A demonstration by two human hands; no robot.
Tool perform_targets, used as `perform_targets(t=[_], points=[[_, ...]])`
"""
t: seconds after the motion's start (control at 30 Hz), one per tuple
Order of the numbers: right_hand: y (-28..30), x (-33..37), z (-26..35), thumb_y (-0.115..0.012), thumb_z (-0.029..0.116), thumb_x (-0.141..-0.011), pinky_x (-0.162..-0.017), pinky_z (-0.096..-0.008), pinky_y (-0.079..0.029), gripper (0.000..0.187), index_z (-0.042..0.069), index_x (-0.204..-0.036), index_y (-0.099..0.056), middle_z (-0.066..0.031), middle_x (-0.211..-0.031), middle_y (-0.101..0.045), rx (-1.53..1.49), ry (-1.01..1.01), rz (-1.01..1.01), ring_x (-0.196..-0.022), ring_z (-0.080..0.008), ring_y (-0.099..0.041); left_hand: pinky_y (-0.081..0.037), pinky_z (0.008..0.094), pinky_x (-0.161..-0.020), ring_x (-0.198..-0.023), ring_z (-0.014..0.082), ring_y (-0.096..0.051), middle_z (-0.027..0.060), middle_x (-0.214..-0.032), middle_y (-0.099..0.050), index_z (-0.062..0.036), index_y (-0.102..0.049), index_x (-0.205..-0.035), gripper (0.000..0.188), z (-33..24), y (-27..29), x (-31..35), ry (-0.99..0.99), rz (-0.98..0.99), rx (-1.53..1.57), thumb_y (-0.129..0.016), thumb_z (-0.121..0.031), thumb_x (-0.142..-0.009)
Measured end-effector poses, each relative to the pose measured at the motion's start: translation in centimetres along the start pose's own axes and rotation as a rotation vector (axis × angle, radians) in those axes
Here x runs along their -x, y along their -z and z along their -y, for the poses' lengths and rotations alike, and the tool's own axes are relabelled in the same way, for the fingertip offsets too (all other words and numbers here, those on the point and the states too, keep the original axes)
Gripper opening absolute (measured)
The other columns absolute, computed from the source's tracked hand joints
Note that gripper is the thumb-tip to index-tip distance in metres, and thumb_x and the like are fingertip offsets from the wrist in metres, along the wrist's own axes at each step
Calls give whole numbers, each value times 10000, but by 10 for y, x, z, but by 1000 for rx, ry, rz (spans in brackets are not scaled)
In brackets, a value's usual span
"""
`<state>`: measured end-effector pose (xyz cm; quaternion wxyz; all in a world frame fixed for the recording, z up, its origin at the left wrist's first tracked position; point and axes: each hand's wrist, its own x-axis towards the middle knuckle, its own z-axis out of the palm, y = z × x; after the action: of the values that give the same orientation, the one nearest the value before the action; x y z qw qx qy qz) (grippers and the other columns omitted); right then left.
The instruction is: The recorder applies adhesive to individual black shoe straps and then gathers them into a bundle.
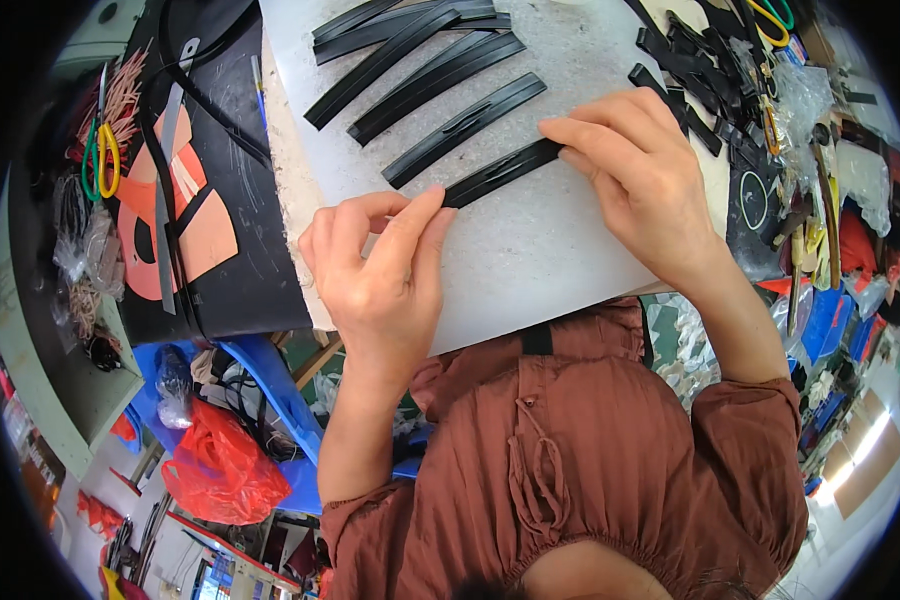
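Note:
A short black strip [500,174], leather-like with a raised ridge along it, is pinched at both ends over a white board [530,255]. My left hand [380,260] grips its lower left end between thumb and fingertips. At the upper right end, my right hand [642,165] holds it the same way. Just beyond lies a similar black strip [465,130], roughly parallel to the held one. Farther back, several more such strips [435,88] lie at a slant, some overlapping.
To the right is a heap of black pieces [685,65]. On the left, a black mat [240,295] bears orange pattern pieces [210,235] and a metal ruler [167,265]. Yellow-and-green-handled scissors [107,160] hang near the left edge. A red plastic bag [220,465] sits below the table.

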<state>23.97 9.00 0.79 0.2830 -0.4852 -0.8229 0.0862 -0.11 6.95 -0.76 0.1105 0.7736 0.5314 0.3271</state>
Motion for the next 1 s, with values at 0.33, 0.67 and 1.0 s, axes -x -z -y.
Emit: perform_targets(t=[0.33,0.67,1.0], points=[[18,8,22,-698,-20,-800,-733,-401,-484,140,43,-922,-667,-102,-861,-599,-272,-343,145,-837,-312,-590,-381,349,-757,-735,214,-544,27,-841,-620,-70,-664,-925,180,-15,11,-2,67,113,159,-733,14,-782],[1,30,43,-736,-66,-729,-649,-325,-517,303,30,-1015,-715,-94,-883,-641,-157,-87,-21,-762,-256,-613,-490,342,-644,-762,244,-614,90,-864,-654,-14,-707,-946,246,-27,-7,7,-34,18,306,-746,88,-726],[-2,47,36,-691,-92,-695,-718,-345,-529,596,32,-1277,-661,-113,-1086,-620,-159,-16,98,-890,-261,-592,-537,346,-713,-846,270,-657,116,-989,-684,-9,-760,-1019,410,-17,-8,9,-164,101,282,-682,64,-623]])
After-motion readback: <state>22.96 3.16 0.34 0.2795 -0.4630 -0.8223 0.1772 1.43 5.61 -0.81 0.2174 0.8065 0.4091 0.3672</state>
